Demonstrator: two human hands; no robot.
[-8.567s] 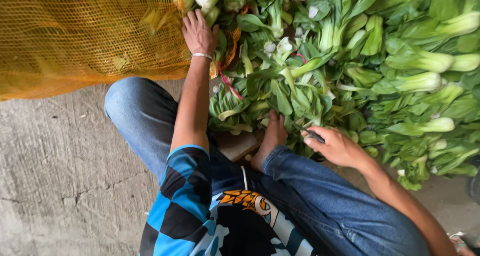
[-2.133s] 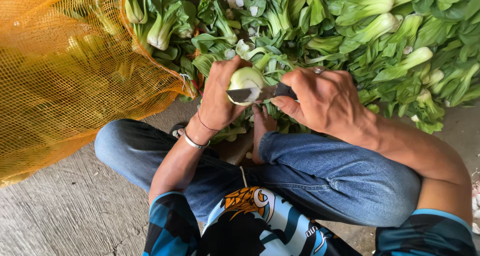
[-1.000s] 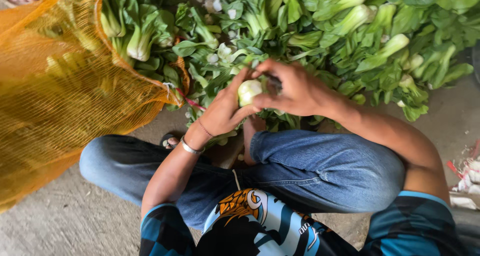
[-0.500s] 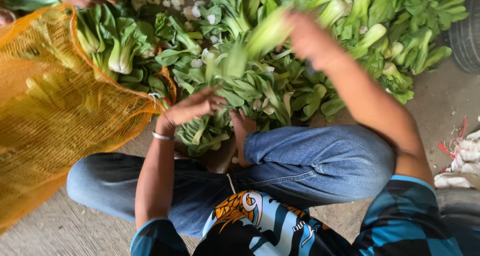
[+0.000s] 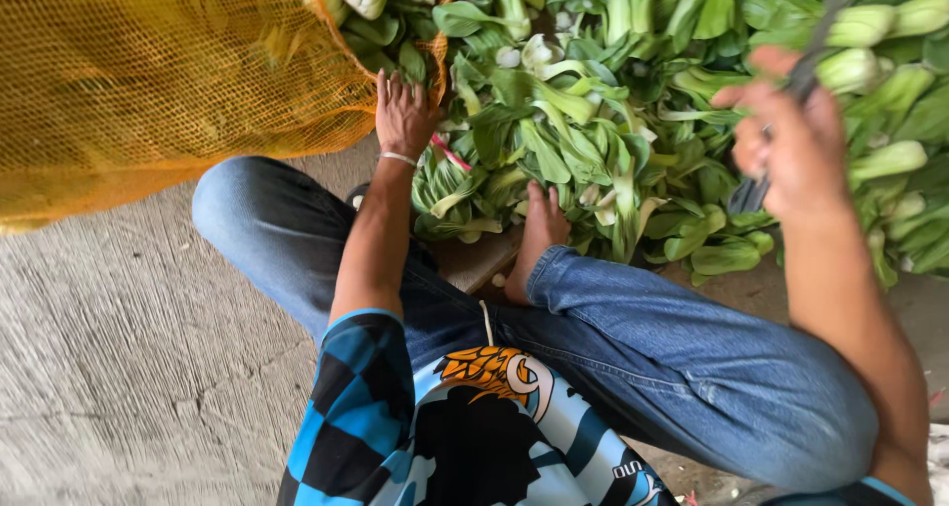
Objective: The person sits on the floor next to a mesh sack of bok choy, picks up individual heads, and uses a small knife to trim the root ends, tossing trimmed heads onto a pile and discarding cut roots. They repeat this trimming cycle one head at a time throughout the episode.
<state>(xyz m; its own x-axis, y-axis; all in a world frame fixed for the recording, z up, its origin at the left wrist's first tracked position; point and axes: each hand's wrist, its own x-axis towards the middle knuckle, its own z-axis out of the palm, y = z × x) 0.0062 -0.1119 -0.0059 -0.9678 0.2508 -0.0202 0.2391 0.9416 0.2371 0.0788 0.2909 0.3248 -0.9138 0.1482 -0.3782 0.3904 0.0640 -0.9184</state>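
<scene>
Left hand (image 5: 403,111) flat, spread on greens (image 5: 554,140) beside yellow mesh sack (image 5: 158,71); right hand (image 5: 791,145) grips knife (image 5: 806,71).

From my remote feed: a heap of bok choy (image 5: 613,140), pale green stalks and dark leaves lying loose and crisscrossed, spreads over the concrete just past the crossed legs. The left hand (image 5: 403,114) lies flat, fingers spread, on the heap's left edge beside the yellow net sack (image 5: 148,71). The right hand (image 5: 791,145) is raised over the right side, curled around a dark-handled knife (image 5: 806,71), blurred.
</scene>
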